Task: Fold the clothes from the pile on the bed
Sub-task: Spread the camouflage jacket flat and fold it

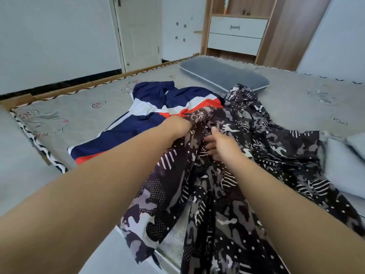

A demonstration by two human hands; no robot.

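A dark camouflage-patterned garment (246, 147) lies rumpled across the middle and right of the bed and hangs over the near edge. My left hand (178, 125) grips a bunched fold of it near its top, fingers buried in the cloth. My right hand (219, 144) sits just to the right, fingers curled into the same garment. Behind them a navy, white and orange top (138, 119) lies spread flat on the bed (88, 107).
A grey pillow (223, 73) lies at the far side of the bed. Pale grey bedding (343, 165) is heaped at the right edge. Beyond the bed stand a white door (140, 30) and a wooden wardrobe with white drawers (237, 34).
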